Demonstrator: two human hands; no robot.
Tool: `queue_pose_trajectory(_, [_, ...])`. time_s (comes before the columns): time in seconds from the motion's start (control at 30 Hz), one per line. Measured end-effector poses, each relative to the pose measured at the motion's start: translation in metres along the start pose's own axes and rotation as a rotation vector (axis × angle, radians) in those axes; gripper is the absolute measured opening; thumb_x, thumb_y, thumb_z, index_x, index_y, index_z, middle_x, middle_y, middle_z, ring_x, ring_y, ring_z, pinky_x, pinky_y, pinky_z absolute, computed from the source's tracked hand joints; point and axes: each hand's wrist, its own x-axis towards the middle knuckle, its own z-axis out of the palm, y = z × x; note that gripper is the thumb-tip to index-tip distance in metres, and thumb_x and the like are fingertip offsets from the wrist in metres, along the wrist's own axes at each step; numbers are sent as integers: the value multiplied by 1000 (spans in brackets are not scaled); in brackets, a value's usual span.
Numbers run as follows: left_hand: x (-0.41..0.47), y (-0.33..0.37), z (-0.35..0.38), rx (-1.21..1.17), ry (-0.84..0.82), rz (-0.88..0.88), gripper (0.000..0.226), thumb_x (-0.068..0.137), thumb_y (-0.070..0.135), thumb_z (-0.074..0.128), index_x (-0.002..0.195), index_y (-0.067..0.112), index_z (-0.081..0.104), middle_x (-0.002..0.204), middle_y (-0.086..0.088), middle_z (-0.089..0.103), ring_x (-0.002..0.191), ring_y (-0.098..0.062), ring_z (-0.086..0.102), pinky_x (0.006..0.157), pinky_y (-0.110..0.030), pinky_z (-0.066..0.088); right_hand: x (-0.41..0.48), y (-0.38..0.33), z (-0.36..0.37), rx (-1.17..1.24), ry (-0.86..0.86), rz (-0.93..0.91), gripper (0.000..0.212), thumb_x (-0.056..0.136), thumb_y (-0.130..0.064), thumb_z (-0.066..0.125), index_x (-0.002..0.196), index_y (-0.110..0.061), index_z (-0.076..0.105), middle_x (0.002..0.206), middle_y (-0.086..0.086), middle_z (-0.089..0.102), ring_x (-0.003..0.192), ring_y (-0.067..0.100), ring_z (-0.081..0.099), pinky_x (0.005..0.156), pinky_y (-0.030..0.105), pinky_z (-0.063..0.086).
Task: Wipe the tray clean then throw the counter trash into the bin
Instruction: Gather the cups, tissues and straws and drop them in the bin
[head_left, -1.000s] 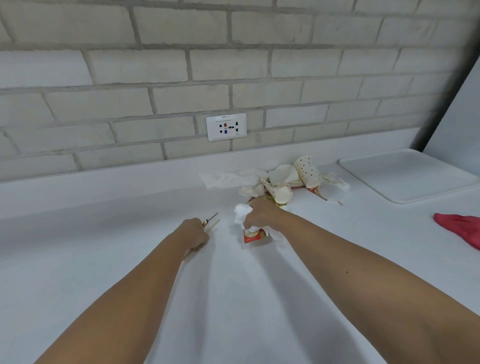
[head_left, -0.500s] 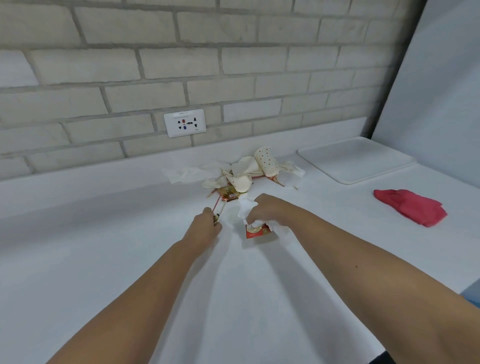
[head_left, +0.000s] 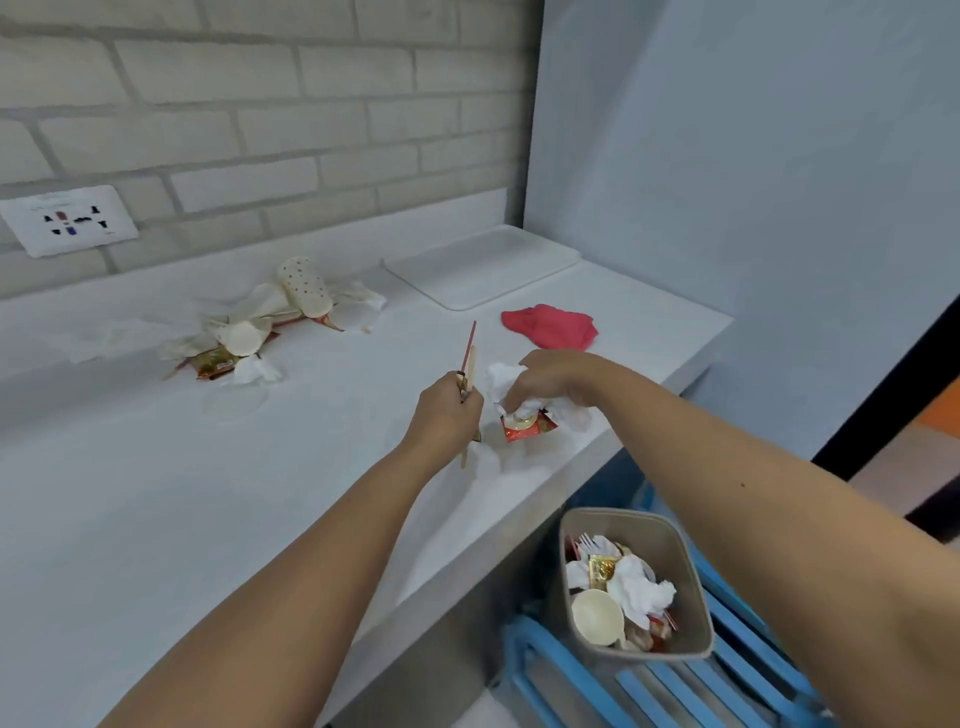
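Observation:
My left hand (head_left: 448, 410) is closed around thin sticks (head_left: 469, 361), one wooden and one red, held upright above the white counter (head_left: 156, 493). Just to its right, my right hand (head_left: 550, 376) grips a bundle of crumpled white tissue and a red wrapper (head_left: 527, 423) near the counter's front edge. A pile of trash (head_left: 260, 327) with paper cups, napkins and wrappers lies further back on the left. The white tray (head_left: 483, 265) sits in the back right corner. Below the counter edge stands a grey bin (head_left: 636, 582) partly filled with trash.
A red cloth (head_left: 550, 325) lies on the counter in front of the tray. The bin rests on a blue slatted rack (head_left: 675, 680). A brick wall with a socket plate (head_left: 67, 221) runs behind; a pale wall closes the right side.
The view has swung right and down, bringing the bin into sight. Both hands have carried their trash rightward, away from the pile and toward the counter's front edge.

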Motion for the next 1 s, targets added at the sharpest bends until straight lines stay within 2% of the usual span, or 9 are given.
queue_pose_trajectory(0.13, [-17, 26, 62, -45, -82, 29, 24, 95, 14, 37, 72, 17, 37, 69, 3, 41, 58, -11, 46, 46, -16, 35, -19, 70, -12, 26, 12, 108, 22, 81, -24, 67, 95, -10, 57, 84, 3, 56, 69, 14, 50, 59, 24, 39])
queue_pose_trajectory(0.27, [-35, 35, 116, -30, -183, 104, 23, 97, 18, 40, 73, 18, 41, 72, 0, 50, 62, -13, 45, 50, -17, 34, -25, 138, -2, 23, -49, 249, 26, 83, -24, 66, 101, -10, 54, 100, 8, 54, 70, 15, 47, 58, 25, 37])
queue_pose_trajectory(0.37, [-43, 26, 148, 46, -280, 97, 15, 97, 24, 40, 97, 16, 53, 90, -7, 63, 79, -18, 59, 69, -21, 47, -22, 181, 20, -1, -32, 330, 39, 84, -22, 66, 118, -8, 55, 112, 10, 54, 87, 17, 51, 75, 26, 42])
queue_pose_trajectory(0.47, [-46, 9, 174, 155, -326, 98, 20, 96, 27, 40, 82, 20, 53, 81, -9, 64, 76, -20, 60, 76, -37, 51, -10, 216, 50, -16, 35, 396, 50, 84, -20, 65, 129, -6, 50, 128, 12, 54, 108, 24, 53, 90, 30, 43])
queue_pose_trajectory(0.6, [-47, -8, 197, 73, -403, 42, 16, 97, 21, 42, 88, 13, 52, 80, -3, 59, 72, -8, 54, 63, -14, 40, 13, 255, 82, -4, 70, 430, 59, 84, -30, 65, 135, -10, 42, 131, 10, 52, 118, 26, 52, 99, 34, 45])
queue_pose_trajectory(0.7, [-43, -23, 208, 47, -427, 10, 11, 95, 18, 44, 87, 17, 51, 75, 5, 58, 76, -9, 56, 65, -14, 41, 21, 272, 98, -12, 17, 412, 81, 78, -46, 67, 143, -18, 29, 141, 8, 43, 128, 28, 44, 104, 39, 42])
queue_pose_trajectory(0.8, [-40, -36, 215, 41, -424, -31, 7, 95, 16, 45, 92, 18, 51, 72, 6, 57, 70, -6, 55, 66, -19, 44, 22, 275, 92, 37, -10, 368, 80, 75, -42, 70, 141, -21, 30, 140, 10, 38, 124, 29, 45, 100, 39, 46])
queue_pose_trajectory(0.9, [-37, -44, 222, 28, -418, -60, 8, 96, 16, 43, 98, 19, 51, 72, 8, 55, 67, -2, 52, 63, -17, 44, 15, 268, 71, 298, 3, 196, 59, 82, -7, 59, 137, -19, 41, 136, 13, 45, 117, 25, 50, 89, 29, 48])
queue_pose_trajectory(1.0, [-34, -46, 229, 52, -431, -40, 12, 96, 17, 42, 100, 18, 53, 77, 7, 57, 68, -3, 53, 58, -14, 41, 2, 252, 53, 833, -160, 91, 34, 85, 3, 52, 114, -14, 56, 97, 12, 63, 76, 15, 56, 58, 19, 44])
